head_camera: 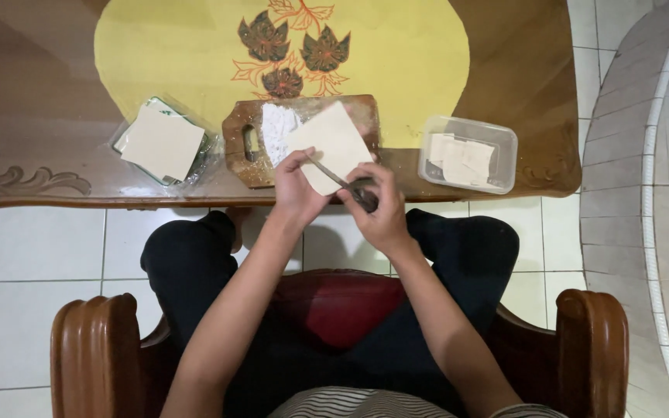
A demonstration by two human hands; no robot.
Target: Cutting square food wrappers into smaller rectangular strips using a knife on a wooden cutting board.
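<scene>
Left hand (297, 188) pinches the near edge of a thin, pale, square sheet (334, 143). Right hand (381, 213) is closed around dark-handled scissors (348, 188), blades laid across the sheet. The sheet extends beyond both grips over a floury wooden board (251, 162).

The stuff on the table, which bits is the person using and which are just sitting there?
In use:
left hand holding the pale square sheet
right hand working scissors
wooden board under them

Just sitting there:
stack of sheets in plastic wrap
clear tub of cut pieces
yellow mat
</scene>
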